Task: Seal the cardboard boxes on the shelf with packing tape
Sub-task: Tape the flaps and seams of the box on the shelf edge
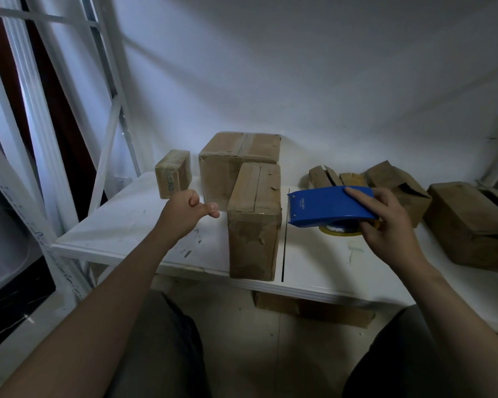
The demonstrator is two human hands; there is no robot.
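Your right hand (385, 222) grips the blue tape dispenser (328, 206). Its fingers are pressed together over the top and the thumb is curled underneath, by the yellowish tape roll (339, 229). The toothed end points away from your fingertips, toward the tall cardboard box (253, 225).

That box stands at the front edge of the white shelf board (127, 225), between your two hands and just off the dispenser's nose, its top seam still showing.

Your left hand (189, 209) hovers on the box's other side with the fingers curled into the palm. The thumb sticks out toward the box, close to it but not clearly touching, and nothing shows in that grasp.

Beyond your left knuckles sits a small printed box (173, 173). Past your thumb tip, behind the tall box and touching it, is a large taped box (239, 159).

Beyond your right fingers lie three boxes with flaps open: a low one (325, 176), a tilted one (397, 185) and a wide one (469, 222) at the far right.
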